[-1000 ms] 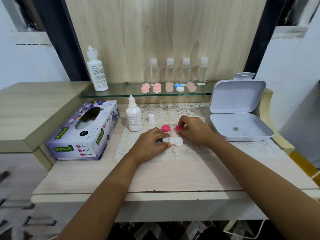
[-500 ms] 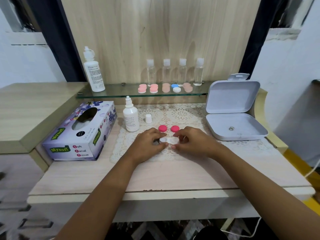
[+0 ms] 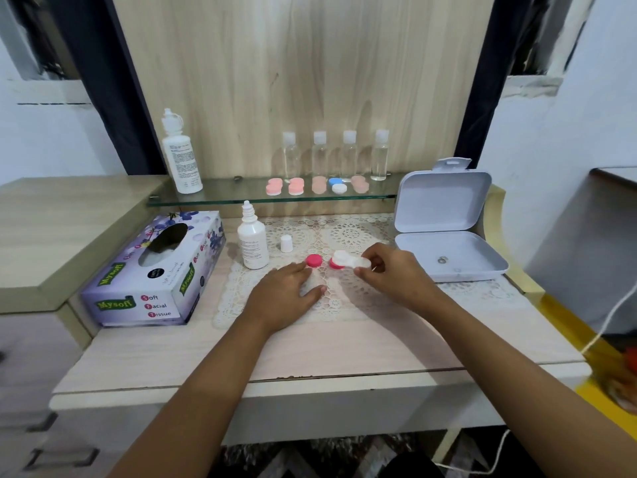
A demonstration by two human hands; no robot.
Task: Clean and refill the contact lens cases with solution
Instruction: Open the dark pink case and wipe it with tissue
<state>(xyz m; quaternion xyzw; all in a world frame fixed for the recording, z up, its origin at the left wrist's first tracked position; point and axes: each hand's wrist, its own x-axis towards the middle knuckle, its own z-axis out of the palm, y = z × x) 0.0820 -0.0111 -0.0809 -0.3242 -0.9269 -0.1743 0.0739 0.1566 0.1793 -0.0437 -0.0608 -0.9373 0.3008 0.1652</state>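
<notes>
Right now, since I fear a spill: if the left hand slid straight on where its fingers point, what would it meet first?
Probably the nearer pink cap, just beyond the fingertips of the left hand; whether they already touch is unclear.

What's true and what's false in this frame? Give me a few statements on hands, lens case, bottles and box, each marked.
1. The right hand holds the white lens case. True.
2. The left hand grips the small bottle. False: it lies open on the lace mat, and the bottle stands apart from it.
3. The small bottle's cap is off and stands beside it. True.
4. The white box is closed. False: its lid stands open.
5. Four clear bottles stand on the glass shelf. True.
</notes>
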